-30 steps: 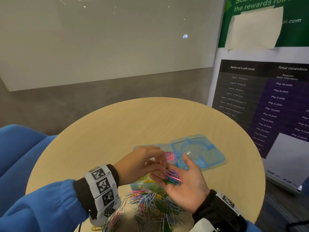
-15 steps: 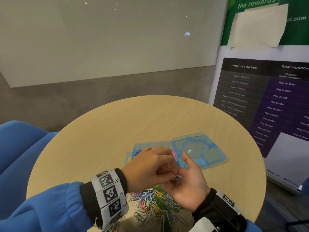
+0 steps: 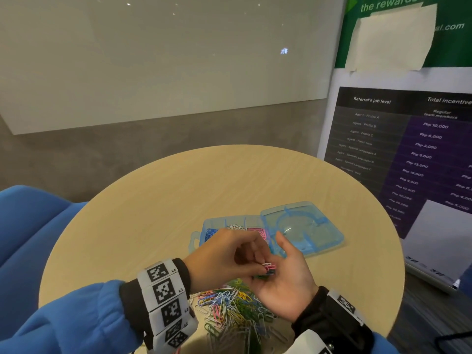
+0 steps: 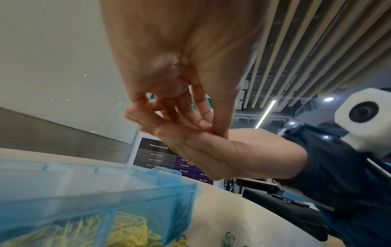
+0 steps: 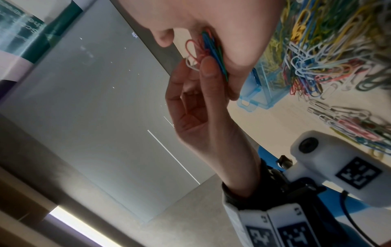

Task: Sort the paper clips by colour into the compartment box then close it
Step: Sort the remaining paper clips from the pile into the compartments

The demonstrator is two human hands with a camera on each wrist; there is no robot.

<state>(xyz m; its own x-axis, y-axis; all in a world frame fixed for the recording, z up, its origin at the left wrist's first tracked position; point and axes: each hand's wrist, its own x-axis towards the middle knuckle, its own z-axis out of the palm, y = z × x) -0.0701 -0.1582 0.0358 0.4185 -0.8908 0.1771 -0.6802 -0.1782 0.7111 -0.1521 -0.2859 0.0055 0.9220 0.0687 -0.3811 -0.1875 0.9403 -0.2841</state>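
My right hand (image 3: 283, 282) lies palm up over the table's near side, with a small bunch of pink, white, blue and green paper clips (image 3: 269, 268) on it. My left hand (image 3: 263, 268) reaches across and pinches clips in that bunch. The right wrist view shows the bunch (image 5: 208, 48) between the left fingertips (image 5: 206, 66) and the right palm. A loose pile of mixed clips (image 3: 235, 307) lies under both hands. Behind them the blue compartment box (image 3: 201, 241) stands open, lid (image 3: 304, 231) flat to its right. Blue, white and pink clips show in its far compartments; yellow clips (image 4: 127, 230) fill a near one.
The round wooden table (image 3: 178, 195) is bare beyond the box. A blue chair (image 3: 25, 226) stands at the left. A poster stand (image 3: 408, 149) rises just past the table's right edge, and a whiteboard wall is behind.
The left hand has come down from over the box onto the right palm and taken hold of clips there. The right hand has stayed palm up.
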